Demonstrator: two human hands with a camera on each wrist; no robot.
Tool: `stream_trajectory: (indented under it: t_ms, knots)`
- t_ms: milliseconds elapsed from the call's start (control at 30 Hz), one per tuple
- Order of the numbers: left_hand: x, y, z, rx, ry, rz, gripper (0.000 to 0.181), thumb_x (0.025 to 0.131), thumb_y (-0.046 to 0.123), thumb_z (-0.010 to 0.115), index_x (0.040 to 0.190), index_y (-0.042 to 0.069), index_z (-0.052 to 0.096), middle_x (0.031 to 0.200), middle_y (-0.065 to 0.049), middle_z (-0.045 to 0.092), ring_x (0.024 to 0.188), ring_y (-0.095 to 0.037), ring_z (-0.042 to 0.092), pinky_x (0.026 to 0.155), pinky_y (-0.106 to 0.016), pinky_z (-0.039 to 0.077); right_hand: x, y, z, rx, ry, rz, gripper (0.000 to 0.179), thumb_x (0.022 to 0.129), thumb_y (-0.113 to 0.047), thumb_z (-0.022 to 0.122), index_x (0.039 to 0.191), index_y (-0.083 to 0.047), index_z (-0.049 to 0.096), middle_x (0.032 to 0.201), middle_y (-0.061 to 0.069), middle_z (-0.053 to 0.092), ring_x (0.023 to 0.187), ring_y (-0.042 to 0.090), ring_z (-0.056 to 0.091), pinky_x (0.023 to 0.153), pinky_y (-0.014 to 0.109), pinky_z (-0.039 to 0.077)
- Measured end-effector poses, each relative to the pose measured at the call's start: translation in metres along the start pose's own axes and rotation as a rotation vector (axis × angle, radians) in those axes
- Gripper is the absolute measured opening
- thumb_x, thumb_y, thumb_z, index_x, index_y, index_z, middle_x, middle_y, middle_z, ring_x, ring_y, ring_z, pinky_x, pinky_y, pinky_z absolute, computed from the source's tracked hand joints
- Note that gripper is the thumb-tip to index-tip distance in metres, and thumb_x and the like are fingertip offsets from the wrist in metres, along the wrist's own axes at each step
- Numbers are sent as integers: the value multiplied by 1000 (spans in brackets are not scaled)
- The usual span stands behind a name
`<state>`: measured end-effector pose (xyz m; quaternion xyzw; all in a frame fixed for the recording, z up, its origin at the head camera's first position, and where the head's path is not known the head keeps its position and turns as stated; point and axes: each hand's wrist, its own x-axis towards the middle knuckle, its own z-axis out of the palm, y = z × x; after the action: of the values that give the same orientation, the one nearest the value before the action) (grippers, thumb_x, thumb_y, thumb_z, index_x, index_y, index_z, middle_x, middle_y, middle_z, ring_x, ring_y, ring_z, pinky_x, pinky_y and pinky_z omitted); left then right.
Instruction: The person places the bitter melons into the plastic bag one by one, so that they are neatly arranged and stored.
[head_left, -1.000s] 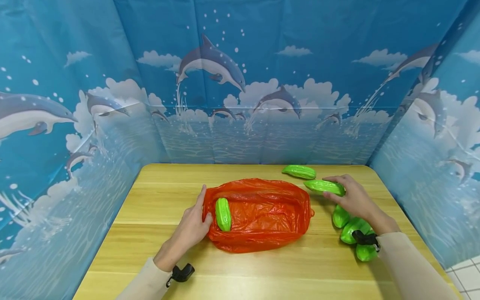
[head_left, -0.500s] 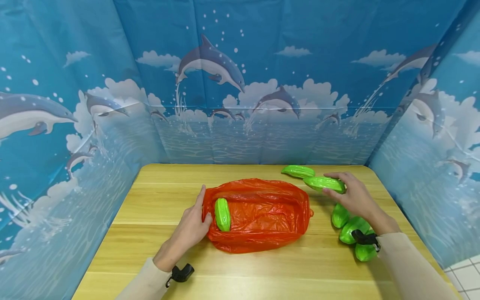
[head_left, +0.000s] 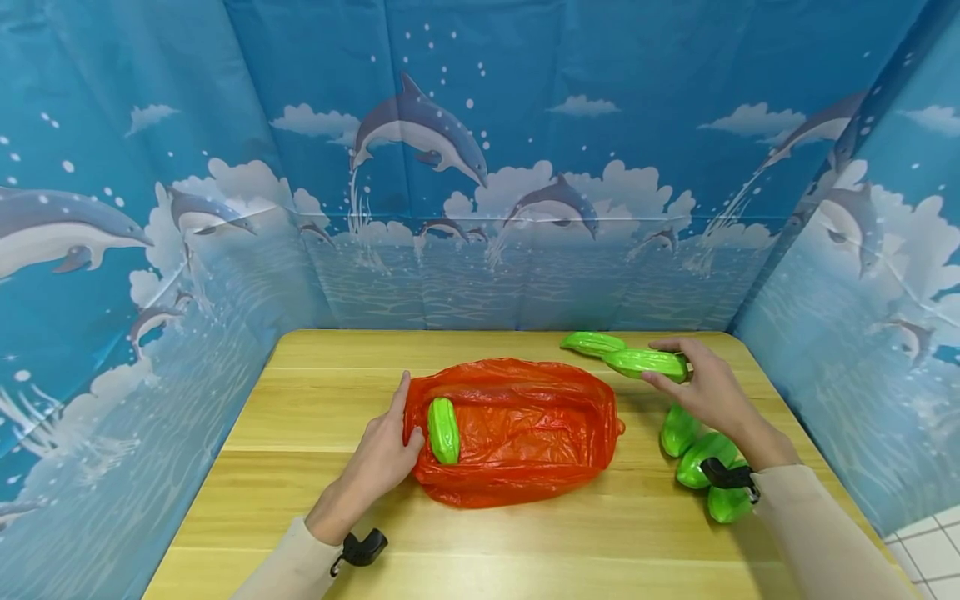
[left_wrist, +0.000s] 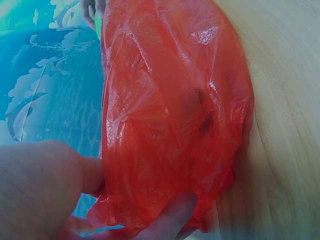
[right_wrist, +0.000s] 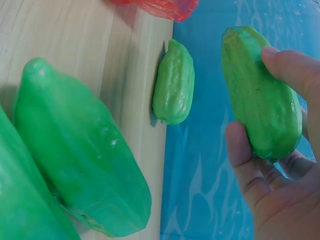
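A red plastic bag (head_left: 525, 429) lies spread open on the table, with a bright green bitter melon (head_left: 444, 431) inside at its left end. My left hand (head_left: 378, 458) holds the bag's left rim, index finger extended along it and thumb over the edge; the left wrist view has the bag (left_wrist: 170, 110) between the fingers. Beyond the bag's right end, my right hand (head_left: 716, 396) grips another bitter melon (head_left: 641, 363) between thumb and fingers. In the right wrist view this melon (right_wrist: 260, 95) appears raised off the table. One more bitter melon (head_left: 588, 342) lies behind it near the far edge.
Several larger smooth green fruits, papaya-like (head_left: 703, 460), sit at the right under my right forearm, partly hidden by it. The wooden table (head_left: 300, 492) ends at a dolphin-print curtain (head_left: 480, 275) behind and on both sides.
My right hand has moved slightly left and away from me with the bitter melon, which now overlaps the one behind it in view. The left hand and the bag have stayed put.
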<state>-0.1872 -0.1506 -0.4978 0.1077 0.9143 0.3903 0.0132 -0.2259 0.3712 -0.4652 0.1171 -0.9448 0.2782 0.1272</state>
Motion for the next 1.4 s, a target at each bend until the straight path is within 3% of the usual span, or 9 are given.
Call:
stream_trajectory:
  t_ms: [200, 533, 833, 1067, 1300, 1400]
  knots:
    - [-1, -1, 0, 4, 1, 1, 99, 113, 5, 67, 190, 16, 6, 81, -7, 59, 53, -14, 52, 52, -26, 48, 0, -3, -2, 14, 21, 5, 57, 108, -32, 87, 155, -5, 67, 153, 25, 70, 134, 48, 69, 90, 28, 58]
    - [-1, -2, 0, 7, 6, 1, 99, 113, 6, 67, 190, 17, 6, 84, -8, 60, 51, -14, 52, 50, -27, 48, 0, -9, -3, 35, 48, 20, 58, 107, -32, 88, 153, -5, 66, 151, 25, 71, 131, 46, 72, 88, 7, 51]
    - [-2, -2, 0, 11, 12, 8, 98, 112, 5, 67, 190, 15, 8, 101, -15, 69, 51, -14, 54, 50, -27, 50, -1, -17, -6, 46, 95, -10, 55, 106, -29, 89, 154, -8, 70, 148, 24, 74, 121, 43, 75, 86, 4, 49]
    - [-3, -2, 0, 15, -5, -9, 103, 112, 4, 69, 190, 18, 4, 81, -7, 60, 50, -15, 53, 50, -26, 48, 1, -25, -7, 25, 157, -72, 54, 103, -24, 92, 152, -10, 73, 141, 21, 76, 110, 36, 74, 86, 0, 46]
    - [-3, -1, 0, 39, 3, -15, 107, 111, 6, 71, 190, 19, 0, 74, -5, 57, 50, -15, 53, 49, -27, 46, 3, -30, -8, 31, 199, -126, 55, 99, -17, 95, 150, -12, 76, 142, 22, 75, 111, 44, 80, 89, 0, 45]
    - [-3, -1, 0, 57, 13, -18, 110, 110, 7, 73, 190, 20, -2, 73, -5, 57, 49, -15, 51, 48, -28, 45, 4, -35, -8, 26, 207, -143, 57, 99, -16, 95, 152, -12, 75, 143, 21, 74, 113, 38, 78, 91, 0, 45]
